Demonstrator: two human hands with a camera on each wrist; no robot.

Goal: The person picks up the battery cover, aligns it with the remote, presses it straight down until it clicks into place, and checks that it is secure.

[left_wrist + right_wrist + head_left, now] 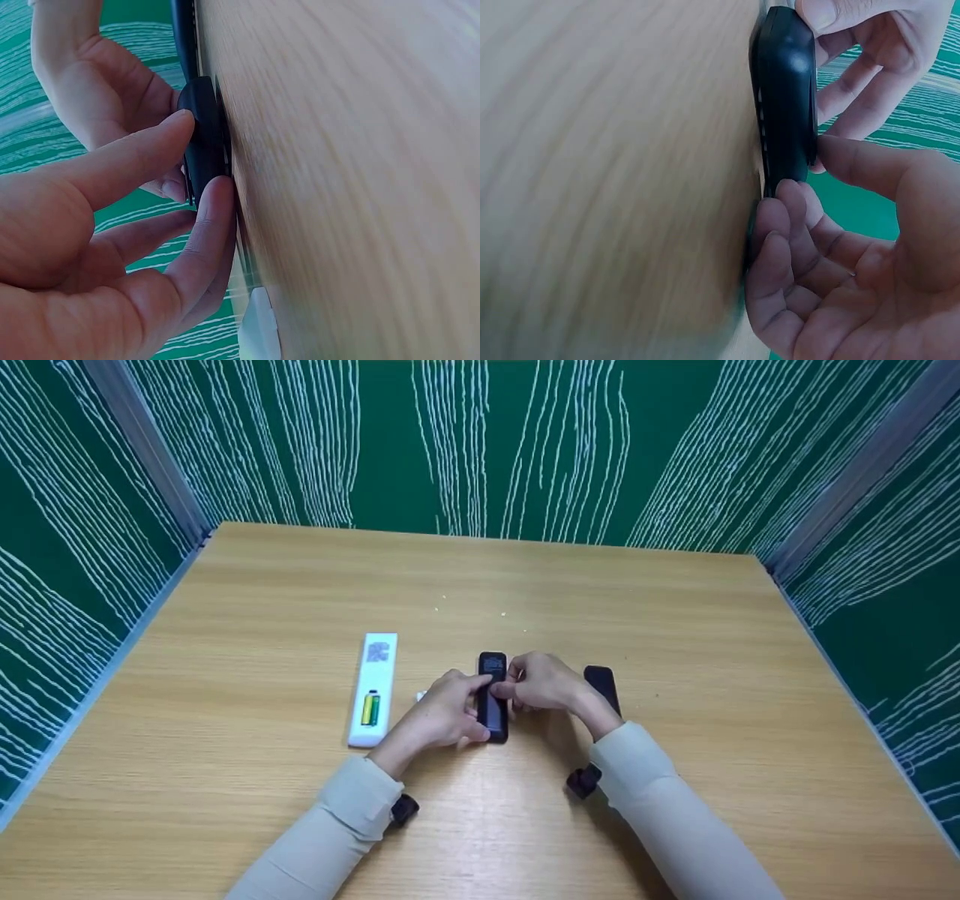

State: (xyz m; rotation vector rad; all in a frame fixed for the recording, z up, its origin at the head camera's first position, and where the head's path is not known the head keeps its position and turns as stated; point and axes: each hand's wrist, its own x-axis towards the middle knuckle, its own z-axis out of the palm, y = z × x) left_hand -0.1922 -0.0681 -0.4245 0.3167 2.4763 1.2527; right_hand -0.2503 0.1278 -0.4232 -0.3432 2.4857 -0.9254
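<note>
A black remote control [493, 716] lies face down on the table between the hands, its long side pointing away from me. My left hand [448, 710] grips it from the left, with the thumb near its close end and fingers along its far part. From the right, my right hand [544, 682] pinches the remote's edge, thumb on the back and the other fingers curled at the side. In the right wrist view, the dark remote [786, 90] shows a thin raised line along its back edge. Whether its back cover is loose, I cannot tell.
To the left lies a white remote [379, 671] with a yellow and a green battery [370, 709] showing. A small white piece [259, 330] sits beside my left hand. Another black object [601, 684] is partly behind my right forearm. Tiny pale crumbs [503, 614] dot the table.
</note>
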